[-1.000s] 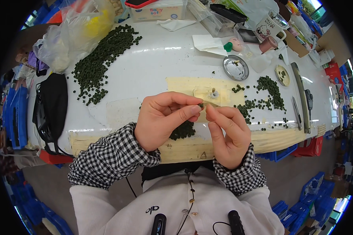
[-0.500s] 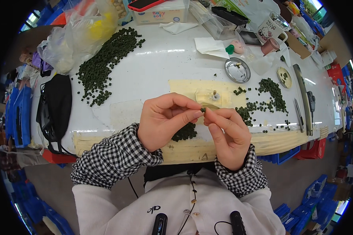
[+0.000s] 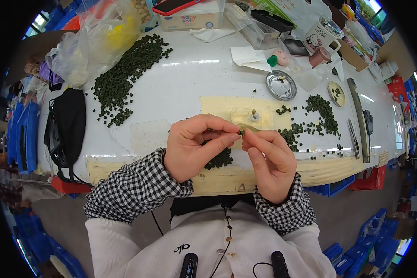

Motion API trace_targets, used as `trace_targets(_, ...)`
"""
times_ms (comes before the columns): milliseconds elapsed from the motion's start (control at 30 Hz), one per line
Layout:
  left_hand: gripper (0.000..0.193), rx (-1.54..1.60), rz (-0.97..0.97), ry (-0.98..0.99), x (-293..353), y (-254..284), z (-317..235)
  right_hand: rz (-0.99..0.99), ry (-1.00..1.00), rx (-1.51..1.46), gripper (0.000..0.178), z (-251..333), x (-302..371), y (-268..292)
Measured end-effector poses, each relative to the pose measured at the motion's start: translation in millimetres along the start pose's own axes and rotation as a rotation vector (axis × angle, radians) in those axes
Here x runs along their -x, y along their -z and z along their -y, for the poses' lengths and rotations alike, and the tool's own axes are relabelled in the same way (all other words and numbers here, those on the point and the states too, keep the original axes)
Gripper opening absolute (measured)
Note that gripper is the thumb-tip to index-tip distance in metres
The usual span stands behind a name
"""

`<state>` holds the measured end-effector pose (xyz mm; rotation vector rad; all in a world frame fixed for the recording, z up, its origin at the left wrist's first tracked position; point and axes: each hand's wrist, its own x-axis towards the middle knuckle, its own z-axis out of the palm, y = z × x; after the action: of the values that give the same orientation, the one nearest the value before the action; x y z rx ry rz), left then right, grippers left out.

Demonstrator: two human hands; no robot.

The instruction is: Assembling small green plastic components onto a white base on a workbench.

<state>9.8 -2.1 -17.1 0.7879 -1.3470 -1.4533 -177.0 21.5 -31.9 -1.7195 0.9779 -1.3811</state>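
Observation:
My left hand (image 3: 194,146) and my right hand (image 3: 268,160) meet fingertip to fingertip above the front of a white table (image 3: 190,88). Between them they pinch one small dark green bead (image 3: 240,132). A little heap of the same green beads (image 3: 219,159) lies under my left hand, partly hidden. Just beyond my fingers a small peg fixture (image 3: 253,114) stands on a pale yellow mat (image 3: 227,111). More green beads (image 3: 317,116) are scattered to the right.
A long pile of green beads (image 3: 125,76) runs across the back left, beside clear plastic bags (image 3: 97,39). A black bag (image 3: 65,125) lies at the left edge. A round metal tin (image 3: 281,85), a mug (image 3: 320,33), boxes and tools crowd the back and right.
My two hands have stayed together at the table front. The fingertips have shifted slightly, and the green bead is now pinched between them.

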Motion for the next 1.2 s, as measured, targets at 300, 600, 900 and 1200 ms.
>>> trace_targets(300, 0.016, -0.016, 0.005, -0.004, 2, 1, 1, 0.090, 0.048, 0.042, 0.032, 2, -3, 6)
trace_targets(600, 0.016, 0.022, 0.038, 0.044, 2, 2, 1, 0.132, 0.202, 0.198, 0.033, 2, -7, 12)
trace_targets(900, 0.016, 0.059, 0.018, 0.079, 2, 2, 1, 0.134, 0.029, 0.019, 0.028, 1, -7, 14)
trace_targets(1200, 0.016, -0.006, 0.034, 0.040, 1, 0, 0, 0.116, 0.003, -0.005, 0.026, 1, -7, 14)
